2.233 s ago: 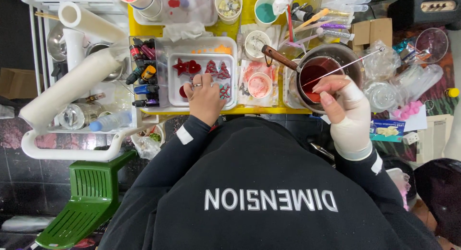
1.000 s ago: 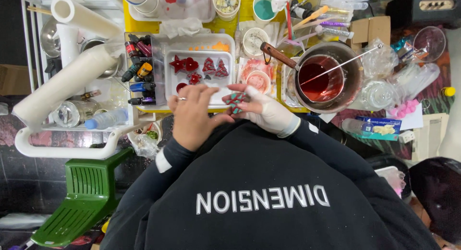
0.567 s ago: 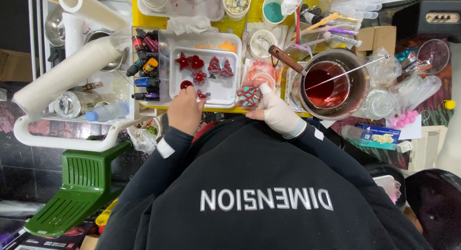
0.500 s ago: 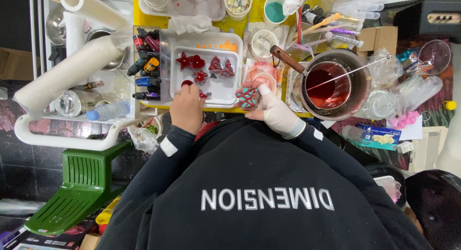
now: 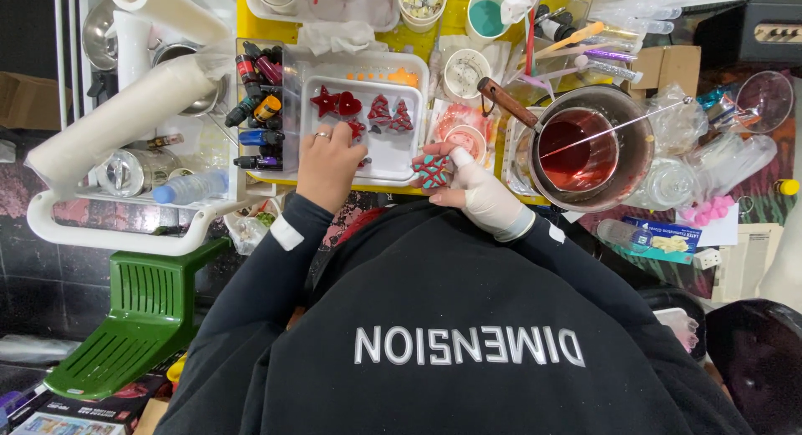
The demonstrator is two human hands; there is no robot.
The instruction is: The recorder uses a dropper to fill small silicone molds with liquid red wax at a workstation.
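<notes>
While the left hand (image 5: 327,164) rests loose on the white tray (image 5: 401,151) by the red shapes (image 5: 359,109), the gloved right hand (image 5: 478,193) pinches a teal-and-red patterned piece (image 5: 431,171) at the tray's near edge. Looks like mid-placement; setting it down probably wants a steady wrist.

pot (image 5: 635,164): shiny metal, wood handle
tray (image 5: 393,155): white plastic, smooth (matt)
right hand (image 5: 478,193): white cloth wrap
roll (image 5: 125,118): matt paper
</notes>
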